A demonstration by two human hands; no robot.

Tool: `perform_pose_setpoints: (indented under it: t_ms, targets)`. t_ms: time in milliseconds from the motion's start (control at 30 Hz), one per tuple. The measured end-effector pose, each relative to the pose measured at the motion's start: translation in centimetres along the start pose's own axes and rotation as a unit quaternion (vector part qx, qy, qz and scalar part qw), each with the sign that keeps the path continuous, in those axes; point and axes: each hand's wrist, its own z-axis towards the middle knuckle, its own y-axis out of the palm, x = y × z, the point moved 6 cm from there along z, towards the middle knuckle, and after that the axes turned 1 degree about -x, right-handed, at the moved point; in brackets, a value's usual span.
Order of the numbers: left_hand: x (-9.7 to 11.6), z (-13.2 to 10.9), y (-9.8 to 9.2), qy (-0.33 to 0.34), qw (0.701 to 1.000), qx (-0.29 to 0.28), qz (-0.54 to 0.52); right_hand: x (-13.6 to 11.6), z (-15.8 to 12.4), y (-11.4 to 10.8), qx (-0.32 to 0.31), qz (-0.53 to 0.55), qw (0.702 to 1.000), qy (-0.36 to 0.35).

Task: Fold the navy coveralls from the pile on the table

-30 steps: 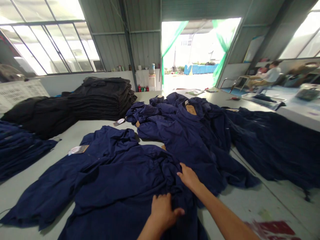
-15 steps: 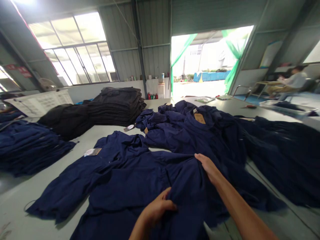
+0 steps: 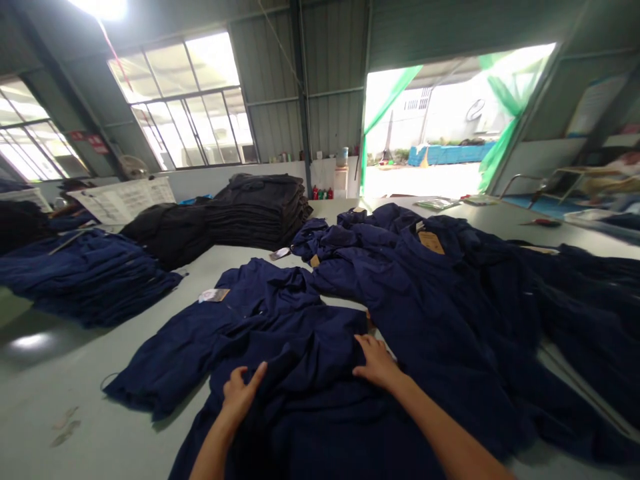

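parted wide, the thumb and fingers of the left hand (image 3: 241, 393) are at the left side of a navy garment (image 3: 310, 393) at the lower centre of the frame, while the right hand (image 3: 376, 363), also spread, lies on its upper right part. just left of it, navy cloth (image 3: 175, 343) with a paper tag (image 3: 214, 295) lies on the pale table (image 3: 95, 380), and a second garment (image 3: 425, 307) with a brown tag (image 3: 431, 243) spreads to the right. a stack of black clothes (image 3: 260, 217) stands left of the upper centre.

left hand (image 3: 238, 399) | moved left across garment (image 3: 310, 400) | farther from right hand (image 3: 379, 363)
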Motion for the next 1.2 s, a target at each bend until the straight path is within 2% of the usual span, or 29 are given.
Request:
perform_pose_setpoints:
  t_ms: [67, 133, 200, 300, 400, 467, 533, 600, 667, 700, 767, 833, 900, 967, 1067, 1133, 1200]
  targets:
    - [0.4, 0.0, 1.1, 0.017, 0.997, -0.028, 0.072, -0.4, -0.3, 1.8, -0.022, -0.076, 0.997, 0.014]
    - [0.7, 0.1, 1.5, 0.043, 0.992, -0.062, 0.105, -0.3, -0.4, 2.5, -0.038, -0.118, 0.992, 0.009]
    - [0.5, 0.8, 0.7, 0.045, 0.995, -0.074, 0.052, 0.3, -0.2, 1.7, -0.019, -0.092, 0.995, -0.016]
    - [-0.2, 2.7, -1.8, 0.039, 0.992, -0.074, -0.099, 2.6, -0.1, -1.2, 0.086, -0.022, 0.995, -0.034]
    - [-0.5, 4.6, -4.1, 0.041, 0.995, -0.041, -0.076, 4.6, -0.6, -3.1, 0.159, -0.022, 0.987, -0.006]
    - [0.0, 5.2, -4.9, 0.045, 0.999, 0.003, -0.016, 4.2, -1.0, -3.3, 0.166, -0.066, 0.984, -0.017]
    - [1.0, 5.1, -5.0, 0.054, 0.997, 0.047, 0.015, 2.6, -1.4, -3.2, 0.143, -0.121, 0.982, -0.035]
    - [2.6, 4.2, -4.7, 0.073, 0.99, 0.105, 0.064, 0.6, -1.6, -3.0, 0.089, -0.159, 0.982, -0.038]
    - [4.7, 2.7, -3.5, 0.118, 0.97, 0.149, 0.15, -1.6, -1.5, -2.9, 0.035, -0.159, 0.985, -0.05]
    - [5.7, 2.0, -2.4, 0.144, 0.959, 0.142, 0.199, -2.8, -1.3, -2.9, 0.021, -0.147, 0.987, -0.066]
    - [6.9, 1.0, 0.6, 0.18, 0.941, 0.073, 0.277, -4.9, -0.5, -2.9, 0.021, -0.125, 0.988, -0.093]
    - [6.3, 0.7, 3.4, 0.16, 0.939, -0.018, 0.305, -6.1, 0.7, -2.5, 0.04, -0.125, 0.987, -0.092]
    - [4.6, 1.2, 5.0, 0.116, 0.941, -0.061, 0.313, -6.4, 2.0, -1.5, 0.056, -0.147, 0.985, -0.069]
    - [2.8, 2.3, 5.6, 0.1, 0.938, -0.061, 0.325, -6.3, 3.1, -0.1, 0.052, -0.175, 0.982, -0.045]
    - [1.2, 3.9, 5.2, 0.11, 0.927, -0.018, 0.359, -5.8, 4.0, 2.1, 0.013, -0.204, 0.979, -0.004]
    - [1.4, 4.5, 4.8, 0.127, 0.919, 0.013, 0.373, -6.1, 4.2, 2.9, 0.014, -0.218, 0.976, -0.009]
    - [2.5, 4.5, 4.8, 0.172, 0.914, 0.039, 0.367, -6.9, 4.3, 3.5, 0.034, -0.225, 0.973, -0.045]
